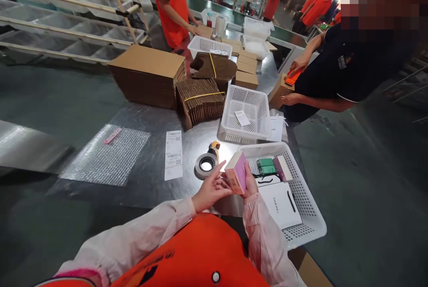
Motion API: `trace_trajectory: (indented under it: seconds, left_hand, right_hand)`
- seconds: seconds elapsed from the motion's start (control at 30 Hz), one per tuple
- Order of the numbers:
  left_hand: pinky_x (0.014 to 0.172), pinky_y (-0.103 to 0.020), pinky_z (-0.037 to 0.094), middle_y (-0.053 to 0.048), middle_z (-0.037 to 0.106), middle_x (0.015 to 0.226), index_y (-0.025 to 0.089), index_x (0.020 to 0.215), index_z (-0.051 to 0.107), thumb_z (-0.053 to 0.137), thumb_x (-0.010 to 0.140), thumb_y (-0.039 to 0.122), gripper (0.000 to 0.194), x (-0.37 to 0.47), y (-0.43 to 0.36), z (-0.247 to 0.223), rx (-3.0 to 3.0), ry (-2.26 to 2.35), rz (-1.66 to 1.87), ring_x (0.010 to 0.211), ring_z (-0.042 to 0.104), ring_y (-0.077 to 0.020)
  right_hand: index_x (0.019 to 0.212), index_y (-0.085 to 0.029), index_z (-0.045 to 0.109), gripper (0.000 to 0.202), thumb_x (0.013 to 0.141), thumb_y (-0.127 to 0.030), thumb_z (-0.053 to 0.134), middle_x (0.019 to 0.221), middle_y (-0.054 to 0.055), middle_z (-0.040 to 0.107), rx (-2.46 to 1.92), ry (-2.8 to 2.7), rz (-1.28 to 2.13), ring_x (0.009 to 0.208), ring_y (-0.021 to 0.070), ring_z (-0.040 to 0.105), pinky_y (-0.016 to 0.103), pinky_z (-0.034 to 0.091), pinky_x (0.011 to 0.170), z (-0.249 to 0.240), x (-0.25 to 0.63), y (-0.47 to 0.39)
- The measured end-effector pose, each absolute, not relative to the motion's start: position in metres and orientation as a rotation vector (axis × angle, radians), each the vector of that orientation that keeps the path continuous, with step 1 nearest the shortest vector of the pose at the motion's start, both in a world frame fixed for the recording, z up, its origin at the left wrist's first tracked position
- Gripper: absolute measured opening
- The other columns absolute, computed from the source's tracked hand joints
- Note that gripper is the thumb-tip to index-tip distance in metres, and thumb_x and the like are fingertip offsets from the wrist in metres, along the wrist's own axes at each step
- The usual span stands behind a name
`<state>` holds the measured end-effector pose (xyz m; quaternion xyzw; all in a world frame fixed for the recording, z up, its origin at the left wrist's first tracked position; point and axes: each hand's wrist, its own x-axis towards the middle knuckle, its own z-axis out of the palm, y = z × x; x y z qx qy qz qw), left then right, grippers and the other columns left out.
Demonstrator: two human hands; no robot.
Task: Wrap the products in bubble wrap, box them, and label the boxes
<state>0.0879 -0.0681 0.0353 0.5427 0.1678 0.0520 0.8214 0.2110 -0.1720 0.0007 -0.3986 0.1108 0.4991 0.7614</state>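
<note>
My right hand (pixel 250 180) grips a small pink and white box (pixel 236 173) from its right side, tilted above the table's front edge. My left hand (pixel 213 191) is just left of the box, index finger stretched out and the others loosely bent. Its fingertips come close to the box; whether they touch it I cannot tell. Beyond that hand lies a roll of grey tape (pixel 205 164) beside a yellow and black tool (pixel 214 146). To the right, a white basket (pixel 312 206) holds white paper bags (pixel 279 204), green boxes (pixel 266 166) and another pink and white box (pixel 282 168).
A printed label sheet (pixel 173 155) and bubble wrap (pixel 107 155) with a pink strip lie leftward. Behind stand folded cardboard bundles (pixel 202 97), stacked cardboard (pixel 147 72) and another white basket (pixel 245 108). A co-worker in dark clothing (pixel 341 64) handles a carton at right.
</note>
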Motion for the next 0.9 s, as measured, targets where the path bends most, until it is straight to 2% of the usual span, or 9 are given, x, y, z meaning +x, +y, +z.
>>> trace_trajectory:
  seconds: [0.1,0.2,0.33,0.43,0.57,0.73,0.9]
  left_hand:
    - [0.064,-0.023,0.053,-0.001,0.061,0.099,0.026,0.146,0.043,0.08,0.06,0.02,0.093,0.094,-0.066,0.039,1.172,0.36,0.122,0.067,0.058,-0.0081]
    - [0.065,-0.023,0.053,0.002,0.056,0.093,0.025,0.14,0.049,0.08,0.058,0.02,0.087,0.099,-0.062,0.039,1.174,0.371,0.132,0.067,0.058,-0.0072]
    - [0.062,-0.022,0.052,0.002,0.055,0.094,0.023,0.132,0.049,0.082,0.055,0.017,0.084,0.099,-0.062,0.038,1.152,0.395,0.149,0.066,0.06,-0.0077]
    - [0.062,-0.024,0.054,0.002,0.059,0.093,0.023,0.123,0.044,0.085,0.053,0.018,0.08,0.096,-0.063,0.037,1.133,0.437,0.209,0.068,0.065,-0.0121]
    - [0.057,-0.026,0.054,0.005,0.06,0.085,0.024,0.11,0.037,0.085,0.055,0.023,0.073,0.092,-0.063,0.034,1.131,0.519,0.259,0.064,0.065,-0.0139]
    - [0.053,-0.026,0.054,0.007,0.059,0.082,0.026,0.108,0.031,0.085,0.057,0.026,0.075,0.085,-0.058,0.03,1.075,0.581,0.273,0.056,0.062,-0.0115]
    - [0.053,-0.026,0.052,0.006,0.06,0.083,0.025,0.111,0.032,0.084,0.059,0.028,0.073,0.074,-0.046,0.021,1.046,0.569,0.269,0.056,0.061,-0.011]
  right_hand:
    - [0.108,-0.018,0.062,0.052,0.094,-0.062,0.039,0.089,0.008,0.073,-0.726,0.281,1.288,0.071,0.0207,0.068,0.034,0.056,0.056,0.005,0.206,-0.168]
    - [0.107,-0.021,0.062,0.046,0.099,-0.053,0.03,0.088,0.005,0.073,-0.664,0.337,1.298,0.069,0.0179,0.066,0.029,0.055,0.052,0.008,0.199,-0.164]
    - [0.106,-0.02,0.063,0.037,0.099,-0.041,0.033,0.091,0.007,0.073,-0.646,0.378,1.301,0.074,0.0181,0.067,0.028,0.056,0.053,0.003,0.199,-0.163]
    - [0.105,-0.012,0.063,0.036,0.096,-0.032,0.034,0.091,0.01,0.074,-0.704,0.381,1.373,0.078,0.0195,0.069,0.029,0.056,0.057,0.001,0.206,-0.164]
    - [0.1,-0.006,0.064,0.038,0.093,-0.025,0.031,0.075,0.011,0.072,-0.736,0.388,1.482,0.061,0.0199,0.067,0.03,0.054,0.049,0.007,0.212,-0.162]
    - [0.105,-0.008,0.062,0.035,0.091,-0.021,0.032,0.073,0.01,0.072,-0.728,0.389,1.53,0.057,0.0199,0.067,0.03,0.054,0.049,0.01,0.209,-0.148]
    - [0.103,-0.006,0.062,0.033,0.093,-0.02,0.034,0.07,0.009,0.071,-0.765,0.451,1.554,0.056,0.0182,0.067,0.027,0.052,0.047,0.01,0.204,-0.135]
